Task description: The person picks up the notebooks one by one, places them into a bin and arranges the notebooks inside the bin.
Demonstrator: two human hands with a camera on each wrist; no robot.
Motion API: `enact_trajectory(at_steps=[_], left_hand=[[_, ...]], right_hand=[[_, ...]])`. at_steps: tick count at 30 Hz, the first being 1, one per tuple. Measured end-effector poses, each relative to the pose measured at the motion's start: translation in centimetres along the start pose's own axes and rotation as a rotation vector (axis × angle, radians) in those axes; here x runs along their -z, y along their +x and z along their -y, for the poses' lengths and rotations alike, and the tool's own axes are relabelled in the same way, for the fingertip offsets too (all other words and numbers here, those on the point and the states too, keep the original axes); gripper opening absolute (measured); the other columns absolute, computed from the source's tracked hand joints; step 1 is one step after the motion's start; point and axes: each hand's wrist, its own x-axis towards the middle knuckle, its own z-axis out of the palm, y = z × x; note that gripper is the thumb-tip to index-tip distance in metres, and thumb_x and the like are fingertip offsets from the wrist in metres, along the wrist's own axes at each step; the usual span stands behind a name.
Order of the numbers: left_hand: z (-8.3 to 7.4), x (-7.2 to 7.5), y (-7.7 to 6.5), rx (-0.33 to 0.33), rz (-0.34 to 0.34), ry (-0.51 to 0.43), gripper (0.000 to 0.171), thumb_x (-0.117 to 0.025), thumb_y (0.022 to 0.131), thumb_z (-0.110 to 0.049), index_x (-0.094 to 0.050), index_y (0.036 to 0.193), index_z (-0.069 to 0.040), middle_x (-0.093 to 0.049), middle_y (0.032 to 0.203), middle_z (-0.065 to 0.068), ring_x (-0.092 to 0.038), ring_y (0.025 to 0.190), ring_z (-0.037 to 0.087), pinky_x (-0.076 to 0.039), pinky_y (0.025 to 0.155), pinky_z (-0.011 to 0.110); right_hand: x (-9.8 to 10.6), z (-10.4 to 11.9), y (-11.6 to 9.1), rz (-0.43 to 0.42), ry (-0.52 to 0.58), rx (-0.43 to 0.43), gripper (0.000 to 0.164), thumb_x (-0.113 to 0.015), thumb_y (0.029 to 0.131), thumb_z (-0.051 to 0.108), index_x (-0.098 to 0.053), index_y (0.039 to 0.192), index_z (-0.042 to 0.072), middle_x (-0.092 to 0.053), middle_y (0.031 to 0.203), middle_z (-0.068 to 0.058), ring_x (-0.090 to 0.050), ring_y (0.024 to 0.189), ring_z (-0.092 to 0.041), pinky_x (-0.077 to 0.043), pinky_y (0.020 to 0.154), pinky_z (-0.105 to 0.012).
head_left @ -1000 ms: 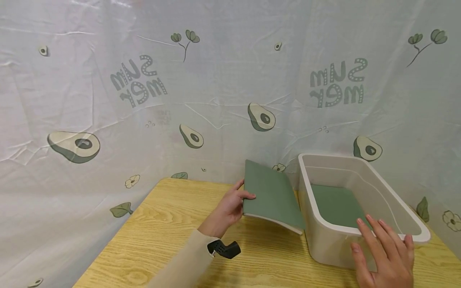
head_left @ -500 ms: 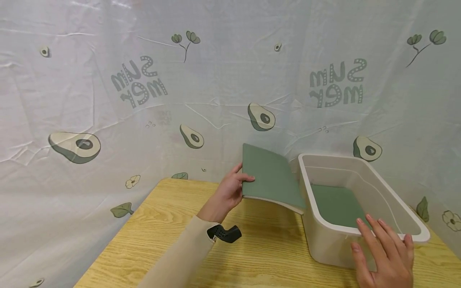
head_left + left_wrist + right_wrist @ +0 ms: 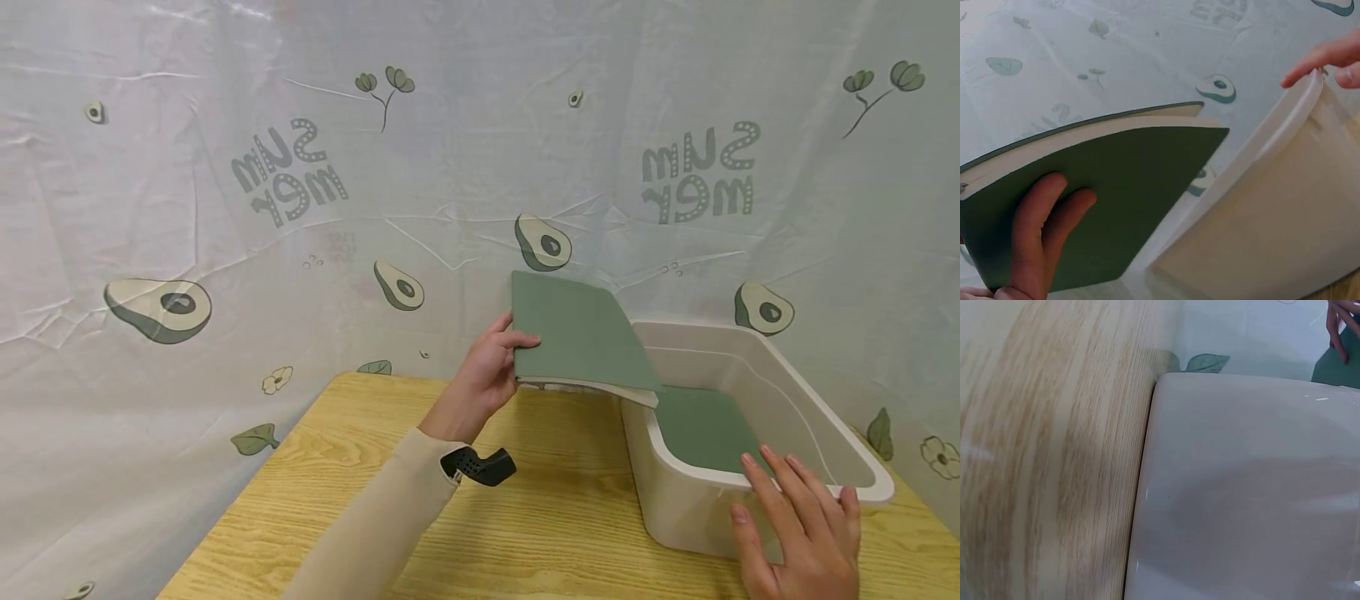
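My left hand (image 3: pixel 486 367) grips a green soft-covered notebook (image 3: pixel 581 333) by its left edge, thumb on top and fingers underneath. In the left wrist view the notebook (image 3: pixel 1116 181) shows its cream pages fanned a little between the covers. Its right corner overlaps the left rim of a beige plastic bin (image 3: pixel 712 479) in the head view. Flat on the bin's floor lies another green notebook-like thing (image 3: pixel 705 425). My right hand (image 3: pixel 806 525) rests at the bin's front rim with its fingers spread and fairly straight.
The bin stands on the right of a wooden table (image 3: pixel 360 467). Behind the table hangs a pale curtain (image 3: pixel 450 167) printed with avocados and leaves. A black wrist mount (image 3: pixel 480 467) sticks out from my left sleeve.
My left hand has lifted the notebook upward and a little to the right, so its right corner now overlaps the bin's left rim. The right hand and the bin have stayed put.
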Motion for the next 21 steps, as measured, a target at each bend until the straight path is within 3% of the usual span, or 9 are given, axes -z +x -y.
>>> enact_trajectory(at_steps=[2, 7, 10, 14, 21], left_hand=[[0.1, -0.5, 0.0, 0.001, 0.007, 0.005, 0.079, -0.051, 0.101, 0.006, -0.026, 0.170, -0.024, -0.041, 0.167, 0.013, -0.048, 0.151, 0.033, -0.051, 0.114, 0.043], [0.9, -1.7, 0.1, 0.026, 0.019, 0.023, 0.079, -0.052, 0.101, 0.005, -0.027, 0.170, -0.025, -0.045, 0.165, 0.011, -0.054, 0.144, 0.030, -0.061, 0.097, 0.030], [1.5, -2.5, 0.2, 0.043, 0.033, 0.021, 0.080, -0.053, 0.100, 0.005, -0.028, 0.169, -0.025, -0.044, 0.165, 0.011, -0.053, 0.146, 0.031, -0.057, 0.107, 0.036], [2.6, -3.4, 0.3, 0.060, 0.041, 0.008, 0.081, -0.055, 0.099, 0.006, -0.029, 0.169, -0.025, -0.042, 0.167, 0.013, -0.049, 0.149, 0.034, -0.042, 0.122, 0.053], [5.0, -5.4, 0.7, 0.089, 0.011, 0.016, 0.082, -0.059, 0.096, 0.008, -0.035, 0.167, -0.025, -0.048, 0.162, 0.015, -0.054, 0.144, 0.039, -0.043, 0.120, 0.058]], right_hand=[[0.0, 0.0, 0.0, -0.002, 0.000, 0.002, 0.051, -0.062, 0.105, 0.047, -0.079, 0.121, 0.002, -0.075, 0.134, -0.013, -0.058, 0.143, -0.013, -0.024, 0.128, -0.050], [0.0, 0.0, 0.0, -0.010, 0.006, 0.008, 0.051, -0.062, 0.105, 0.047, -0.079, 0.120, 0.002, -0.075, 0.134, -0.013, -0.059, 0.143, -0.014, -0.024, 0.128, -0.051], [-0.2, 0.0, 0.1, -0.025, 0.013, 0.016, 0.051, -0.062, 0.105, 0.046, -0.080, 0.120, 0.001, -0.075, 0.133, -0.014, -0.060, 0.141, -0.015, -0.025, 0.127, -0.050], [-0.1, -0.1, 0.1, -0.021, 0.014, 0.014, 0.050, -0.062, 0.105, 0.046, -0.079, 0.120, 0.002, -0.075, 0.134, -0.013, -0.059, 0.142, -0.013, -0.025, 0.127, -0.049], [-0.1, -0.3, 0.0, -0.012, 0.017, 0.010, 0.050, -0.061, 0.105, 0.046, -0.079, 0.122, 0.002, -0.074, 0.136, -0.013, -0.058, 0.143, -0.014, -0.024, 0.128, -0.051]])
